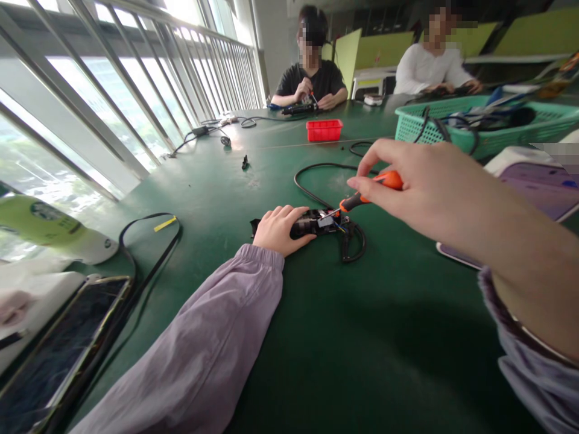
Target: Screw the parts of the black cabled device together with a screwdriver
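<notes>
A small black device [316,223] with its cover off and coloured wires showing lies on the green table [362,337]. My left hand [280,229] is closed over its left end, pressing it down. My right hand [420,184] grips an orange-handled screwdriver [371,190], whose tip points down-left into the open device. A black cable [316,181] runs from the device in a loop toward the back of the table.
A phone [58,349] lies at the near left beside a black strap [149,241]. A red tray [324,129] and a green basket [452,129] of cables stand further back. Two other people sit at the far end. A purple-topped box [538,187] is at right.
</notes>
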